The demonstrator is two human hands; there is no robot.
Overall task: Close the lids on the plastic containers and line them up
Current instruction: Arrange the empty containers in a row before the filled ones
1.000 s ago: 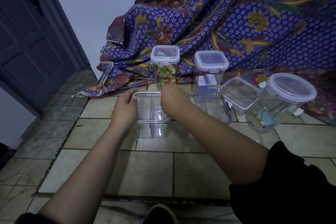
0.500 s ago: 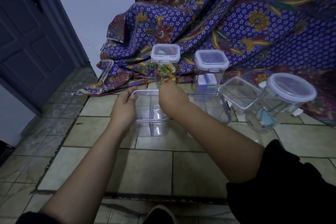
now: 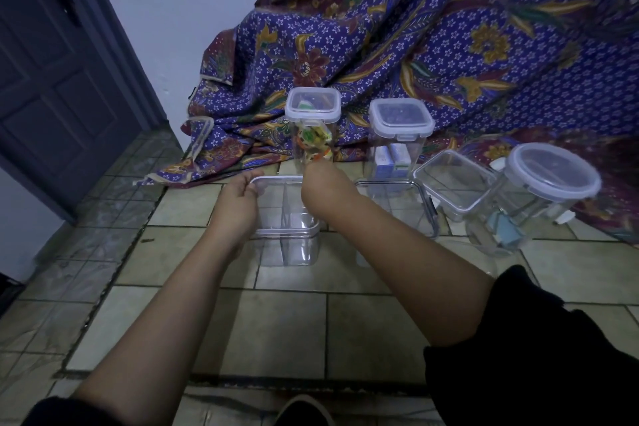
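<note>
Clear square container (image 3: 288, 244), between hands. Left hand (image 3: 238, 206) grips its rim; right hand (image 3: 323, 192) over it, fingers hidden, hold indeterminable.

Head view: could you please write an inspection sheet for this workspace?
Surface: tiled floor.
Job's things: clear box between the hands; left tall box, right tall box and round jar, all lidded; middle box and tilted box, lids unclear; loose lid against the patterned cloth.
Clutter: nothing seen.
Hands: left hand grips the clear box's left rim; right hand on its far right corner, fingers hidden.
Cables: nothing seen.
Surroundings: patterned cloth, wall, dark door.
</note>
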